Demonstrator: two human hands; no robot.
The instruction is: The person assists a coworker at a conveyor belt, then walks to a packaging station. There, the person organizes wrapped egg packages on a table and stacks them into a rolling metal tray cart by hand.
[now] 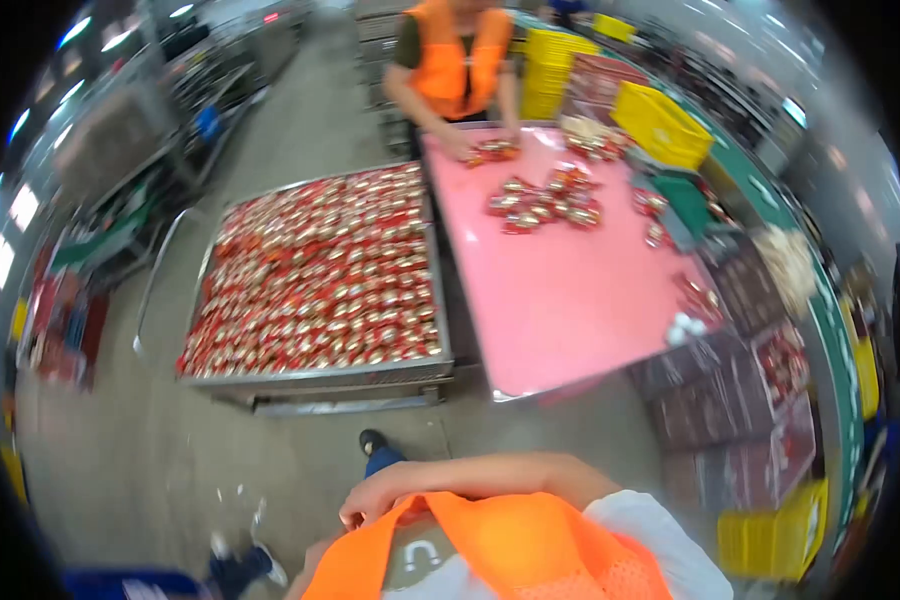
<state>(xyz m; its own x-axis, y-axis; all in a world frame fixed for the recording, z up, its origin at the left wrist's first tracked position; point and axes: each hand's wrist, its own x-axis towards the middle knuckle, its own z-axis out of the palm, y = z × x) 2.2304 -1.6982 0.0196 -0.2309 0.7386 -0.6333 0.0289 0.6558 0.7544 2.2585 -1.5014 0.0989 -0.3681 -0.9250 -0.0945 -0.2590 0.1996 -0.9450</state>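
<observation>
My right hand (373, 495) is in front of my body, at the edge of my orange vest (530, 540). Its fingers bend downward and are partly hidden, so I cannot make out whether they hold anything. A bit of skin, perhaps my left arm (315, 553), shows beside the vest; the left hand itself is out of sight. Ahead stands a metal-framed cart (320, 378) covered with rows of red-and-gold wrapped packets (320, 270). To its right is a pink-topped table (550, 310) with a pile of similar packets (550, 200). Both hands are apart from these.
Across the table, a person in an orange vest (460, 60) handles packets. Yellow crates (660, 125), brown crates (710, 390) and a green conveyor (835, 370) line the right side. A dark shoe (373, 441) is on the floor; another person's legs (240, 570) show lower left.
</observation>
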